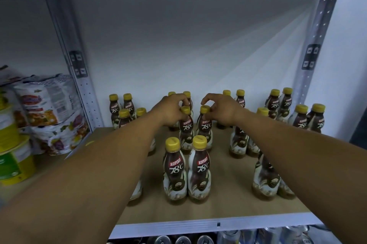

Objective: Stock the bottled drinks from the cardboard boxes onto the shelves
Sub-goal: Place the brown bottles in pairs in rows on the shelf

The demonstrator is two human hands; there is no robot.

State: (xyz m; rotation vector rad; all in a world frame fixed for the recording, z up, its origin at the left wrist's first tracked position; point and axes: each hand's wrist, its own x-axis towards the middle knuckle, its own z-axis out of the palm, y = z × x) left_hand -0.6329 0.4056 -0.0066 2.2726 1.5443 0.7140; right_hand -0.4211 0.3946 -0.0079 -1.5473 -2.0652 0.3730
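yellow-capped brown plastic coffee bottles stand in pairs on the tan board shelf. the left hand curls round the cap of one middle-row bottle; the right hand pinches the cap of the bottle beside it, both upright.

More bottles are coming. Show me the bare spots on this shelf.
Bare board lies between the front middle pair and the front right pair, and in a strip along the front edge. The back row is crowded.
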